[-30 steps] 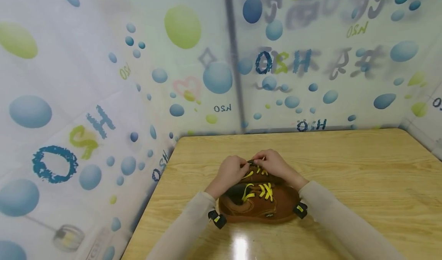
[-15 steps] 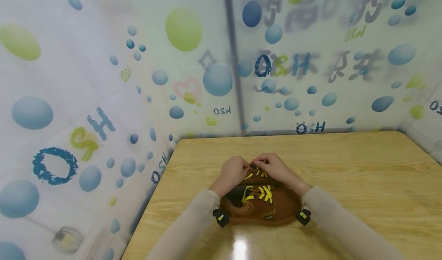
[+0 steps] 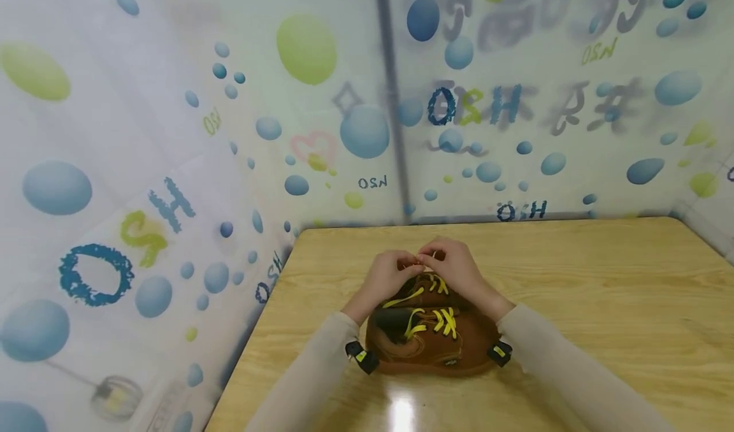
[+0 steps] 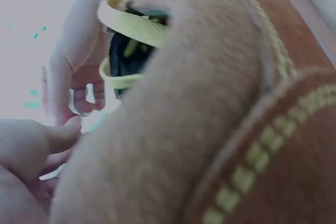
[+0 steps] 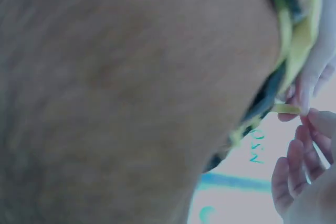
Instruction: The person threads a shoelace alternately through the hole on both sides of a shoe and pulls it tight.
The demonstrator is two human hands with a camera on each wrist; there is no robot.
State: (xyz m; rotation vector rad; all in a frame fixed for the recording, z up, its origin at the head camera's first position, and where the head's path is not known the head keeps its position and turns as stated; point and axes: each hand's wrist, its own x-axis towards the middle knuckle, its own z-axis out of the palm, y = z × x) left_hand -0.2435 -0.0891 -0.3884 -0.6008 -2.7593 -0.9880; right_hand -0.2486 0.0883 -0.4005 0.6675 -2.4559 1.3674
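Observation:
Two brown leather shoes lie side by side: the near shoe [image 3: 430, 352] in front, the far shoe [image 3: 414, 297] behind it, partly hidden by the hands. Both have yellow laces. Above the far shoe's lacing, my left hand [image 3: 385, 278] and right hand [image 3: 455, 271] meet at the fingertips. In the right wrist view a yellow shoelace [image 5: 286, 108] runs from the shoe to the fingertips of both hands, which pinch it. The left wrist view shows lace loops [image 4: 134, 27] on the near shoe, whose brown leather [image 4: 157, 129] hides much of the hands.
The shoes rest on a light wooden table [image 3: 585, 292]. Behind it hangs a pale curtain [image 3: 504, 183] with blue and green spots, and another stretch of it stands along the left side. A small black camera sits at each wrist.
Both hands have risen slightly from the far shoe's opening, with their fingertips now together above it. More of the far shoe's yellow lace shows. The shoes stay about where they were.

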